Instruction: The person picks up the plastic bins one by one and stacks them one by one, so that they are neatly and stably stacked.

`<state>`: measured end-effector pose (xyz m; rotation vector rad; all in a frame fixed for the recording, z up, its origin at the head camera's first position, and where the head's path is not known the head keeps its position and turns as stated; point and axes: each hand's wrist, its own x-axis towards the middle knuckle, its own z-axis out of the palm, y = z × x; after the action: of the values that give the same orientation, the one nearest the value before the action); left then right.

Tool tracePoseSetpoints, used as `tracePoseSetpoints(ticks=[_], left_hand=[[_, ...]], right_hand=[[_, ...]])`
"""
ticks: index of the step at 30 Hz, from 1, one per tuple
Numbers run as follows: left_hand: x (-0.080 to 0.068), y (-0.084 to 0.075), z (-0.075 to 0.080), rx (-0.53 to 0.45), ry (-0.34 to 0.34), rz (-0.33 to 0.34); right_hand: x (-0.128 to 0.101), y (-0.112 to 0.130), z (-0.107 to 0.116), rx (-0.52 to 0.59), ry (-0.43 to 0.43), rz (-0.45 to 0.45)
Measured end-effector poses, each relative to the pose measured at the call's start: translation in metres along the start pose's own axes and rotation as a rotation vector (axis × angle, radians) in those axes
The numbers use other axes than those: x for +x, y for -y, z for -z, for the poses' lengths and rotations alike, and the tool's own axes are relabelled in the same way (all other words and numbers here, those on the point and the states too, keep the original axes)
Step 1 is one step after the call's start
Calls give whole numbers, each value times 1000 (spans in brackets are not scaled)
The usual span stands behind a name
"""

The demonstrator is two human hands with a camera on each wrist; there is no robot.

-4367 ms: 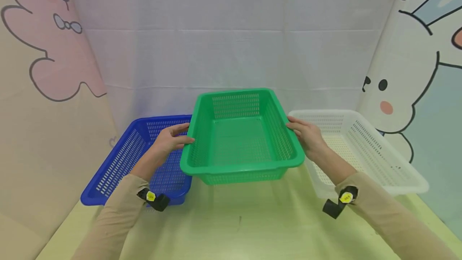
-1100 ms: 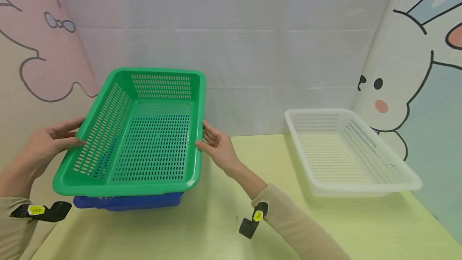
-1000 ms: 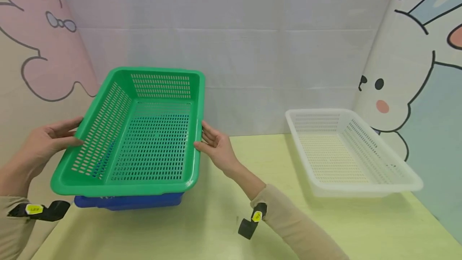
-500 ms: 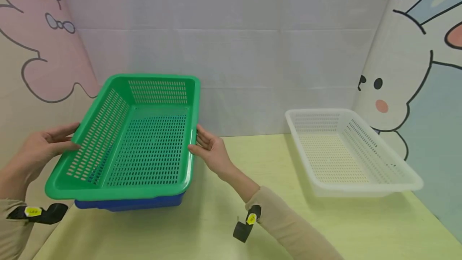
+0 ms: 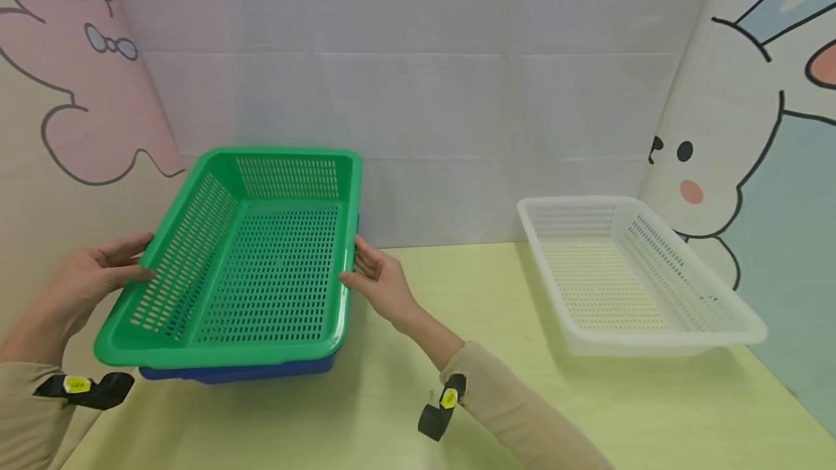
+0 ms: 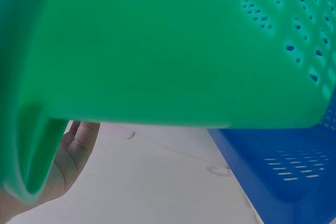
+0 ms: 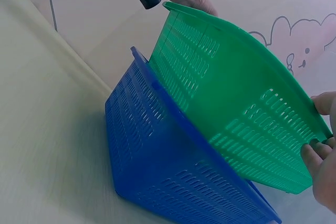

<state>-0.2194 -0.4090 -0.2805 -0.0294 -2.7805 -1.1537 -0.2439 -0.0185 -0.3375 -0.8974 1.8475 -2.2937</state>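
Note:
A green plastic basket (image 5: 274, 354) is held by both hands over a blue basket (image 5: 261, 372) on the left of the table. My left hand (image 5: 88, 281) grips its left rim, and my right hand (image 5: 385, 285) pinches its right rim, thumb on top. In the right wrist view the green basket (image 7: 226, 77) sits partly inside the blue basket (image 7: 142, 145), its bottom below the blue rim at one end. From above, the green one hides nearly all of the blue one. The left wrist view shows the green wall (image 6: 142, 61) close up, with the blue basket (image 6: 273, 171) beneath.
A white basket (image 5: 653, 339) stands on the right of the pale green table (image 5: 457, 296). A white cloth (image 5: 424, 93) hangs behind the table, and side cloths with cartoon animals (image 5: 705, 158) flank it.
Both hands first carried the green basket from the middle leftward over the blue basket. In the last second it has come down lower onto the blue one; the white basket stays put.

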Motion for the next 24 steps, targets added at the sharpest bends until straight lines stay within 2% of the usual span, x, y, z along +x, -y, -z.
tracePoseSetpoints(ticks=[3, 10, 14, 17, 20, 22, 24], left_hand=[[1, 3, -1, 10, 48, -10], [0, 2, -10, 46, 81, 12], [6, 19, -17, 42, 79, 17], [15, 42, -21, 1, 78, 27], [23, 60, -25, -24, 50, 66], [24, 61, -28, -27, 45, 75], [19, 51, -32, -1, 42, 83]], right_hand=[[0, -2, 0, -8, -14, -19], [-1, -11, 3, -27, -20, -57], [-1, -15, 5, -51, -16, -96], [-3, -13, 5, -59, -9, -105], [-6, -6, 3, -67, -11, -108], [-8, -2, 2, -73, -16, -104], [-9, -1, 1, -79, -18, -106]])
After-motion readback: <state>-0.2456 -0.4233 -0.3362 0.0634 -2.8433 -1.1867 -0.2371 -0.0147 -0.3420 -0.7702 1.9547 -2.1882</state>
